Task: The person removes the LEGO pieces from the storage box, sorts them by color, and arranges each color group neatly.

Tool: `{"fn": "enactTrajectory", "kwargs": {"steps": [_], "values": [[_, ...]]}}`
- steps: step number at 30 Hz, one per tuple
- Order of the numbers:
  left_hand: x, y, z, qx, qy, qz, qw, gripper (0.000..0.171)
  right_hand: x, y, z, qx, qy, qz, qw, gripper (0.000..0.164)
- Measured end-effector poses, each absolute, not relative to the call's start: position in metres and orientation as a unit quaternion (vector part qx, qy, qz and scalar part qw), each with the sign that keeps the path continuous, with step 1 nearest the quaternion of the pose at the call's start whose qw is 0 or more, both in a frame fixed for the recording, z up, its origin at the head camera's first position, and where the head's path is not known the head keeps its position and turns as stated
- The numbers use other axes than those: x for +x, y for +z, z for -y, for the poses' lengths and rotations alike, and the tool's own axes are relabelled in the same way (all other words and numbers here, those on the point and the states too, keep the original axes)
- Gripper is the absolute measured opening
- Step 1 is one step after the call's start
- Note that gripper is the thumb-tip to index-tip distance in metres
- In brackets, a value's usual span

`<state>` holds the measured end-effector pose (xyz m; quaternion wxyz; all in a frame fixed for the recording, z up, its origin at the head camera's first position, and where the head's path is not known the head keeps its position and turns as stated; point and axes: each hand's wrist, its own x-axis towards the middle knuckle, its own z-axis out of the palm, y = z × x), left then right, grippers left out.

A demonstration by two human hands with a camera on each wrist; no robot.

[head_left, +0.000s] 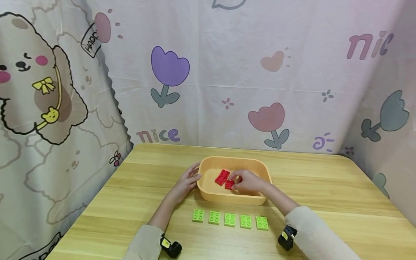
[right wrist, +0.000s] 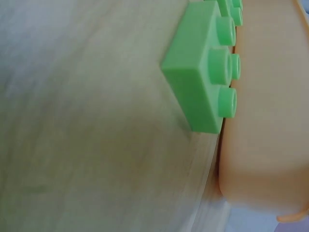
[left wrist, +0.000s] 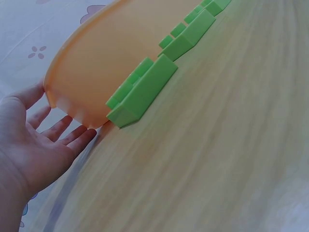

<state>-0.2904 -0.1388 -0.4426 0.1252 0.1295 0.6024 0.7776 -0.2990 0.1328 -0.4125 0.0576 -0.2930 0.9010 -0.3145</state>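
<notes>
Red brick (head_left: pixel 229 185) in right hand's grip (head_left: pixel 248 181), second brick (head_left: pixel 221 177) just beside

Soft, even light fills the head view; the wrist views look hazier — pale glare washes the smooth yellow wood-grain tabletop (left wrist: pixel 217 145), its grain blurred.

In the head view, the right hand (head_left: pixel 247 180) covers the right end of the nearer red brick (head_left: pixel 229 184), its forearm (head_left: pixel 282 199) hides part of the orange tray (head_left: pixel 224 197), the sleeves (head_left: pixel 320 231) run off the bottom edge, and the markings on the wrist cameras (head_left: pixel 287 237) are too small to read. The left wrist view crops the tray and the farthest green brick (left wrist: pixel 217 5) at the top and the left hand (left wrist: pixel 41 150) at the left. In the right wrist view, the right edge cuts off the tray, while the table (right wrist: pixel 91 145) looks blurred.
</notes>
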Motion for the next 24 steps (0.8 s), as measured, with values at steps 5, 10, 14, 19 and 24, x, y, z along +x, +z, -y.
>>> {"fn": "enactTrajectory", "kwargs": {"steps": [5,10,14,19,24], "values": [[-0.2894,-0.4420,0.1393,0.126,0.777,-0.604,0.124,0.057,-0.3000,-0.4141,-0.1316,-0.294,-0.302,-0.905,0.057,0.025],[-0.2891,-0.4420,0.1391,0.128,0.777,-0.604,0.123,0.057,-0.2993,-0.4141,-0.1318,-0.296,-0.295,-0.907,0.054,0.024],[-0.2894,-0.4425,0.1397,0.129,0.775,-0.606,0.125,0.056,-0.2981,-0.4128,-0.1318,-0.307,-0.294,-0.904,0.050,0.023],[-0.2891,-0.4426,0.1399,0.129,0.774,-0.607,0.125,0.056,-0.2972,-0.4112,-0.1314,-0.316,-0.295,-0.900,0.055,0.025],[-0.2888,-0.4426,0.1395,0.128,0.776,-0.605,0.124,0.056,-0.2971,-0.4103,-0.1319,-0.316,-0.296,-0.900,0.053,0.025]]}}
